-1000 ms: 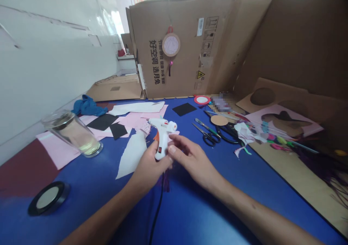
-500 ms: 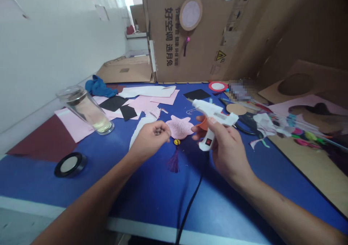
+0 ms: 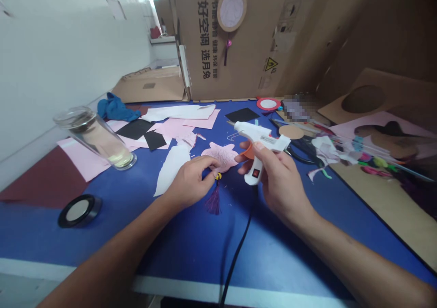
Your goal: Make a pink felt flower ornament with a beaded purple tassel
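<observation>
My right hand is wrapped around the handle of a white hot glue gun, its metal nozzle pointing left. A black cord runs down from the handle. An orange part shows by my fingers under the barrel. My left hand has thumb and index finger closed at the lower left edge of a pink scallop-edged cutout with a line pattern, lying on the blue table. Just below it are a small yellow bell and a purple tassel. My left fingers partly hide the cutout's edge.
At left stand a glass bottle of pale liquid and a black round lid. Pink, white and black sheets and a blue cloth lie behind. Black-handled scissors and craft scraps are at right. A cardboard box stands at the back.
My left hand has moved to the right and down onto the pink cutout's edge, its index finger now reaching out. The glue gun stays held in my right hand. The view has shifted slightly.
</observation>
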Demonstrator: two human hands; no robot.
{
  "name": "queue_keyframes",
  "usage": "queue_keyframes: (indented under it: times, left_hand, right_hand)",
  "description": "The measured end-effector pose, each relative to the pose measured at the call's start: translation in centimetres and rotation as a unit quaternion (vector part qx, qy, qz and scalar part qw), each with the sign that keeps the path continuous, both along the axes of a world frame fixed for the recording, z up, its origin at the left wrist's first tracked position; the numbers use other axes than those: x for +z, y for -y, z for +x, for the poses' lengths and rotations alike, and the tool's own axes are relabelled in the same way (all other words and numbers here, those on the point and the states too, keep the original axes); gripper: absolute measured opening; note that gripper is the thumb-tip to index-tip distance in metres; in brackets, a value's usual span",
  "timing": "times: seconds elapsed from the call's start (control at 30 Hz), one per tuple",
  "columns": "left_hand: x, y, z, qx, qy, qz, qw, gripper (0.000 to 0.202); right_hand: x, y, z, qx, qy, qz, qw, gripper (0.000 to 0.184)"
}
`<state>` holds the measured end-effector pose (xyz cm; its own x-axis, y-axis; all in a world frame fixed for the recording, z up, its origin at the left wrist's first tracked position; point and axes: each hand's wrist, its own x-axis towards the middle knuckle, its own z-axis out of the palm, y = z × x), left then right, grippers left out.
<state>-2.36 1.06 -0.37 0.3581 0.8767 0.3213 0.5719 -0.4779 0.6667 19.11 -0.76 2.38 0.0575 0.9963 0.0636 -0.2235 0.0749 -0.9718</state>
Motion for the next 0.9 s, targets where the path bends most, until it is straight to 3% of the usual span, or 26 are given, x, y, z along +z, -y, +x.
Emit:
queue_keyframes:
  times: [0.47,0.9]
  left_hand:
    - [-0.3,0.0,0.1,-0.025,-0.057,-0.018,0.998,0.016]
    - [-0.4,0.0,0.2,-0.033,-0.052,0.003,0.998,0.023]
  right_hand:
    - [0.2,-0.3,0.8,-0.007,0.021,0.002,1.000,0.042]
    - [0.0,-0.4,1.0,0.015,0.024,0.010,1.000,0.039]
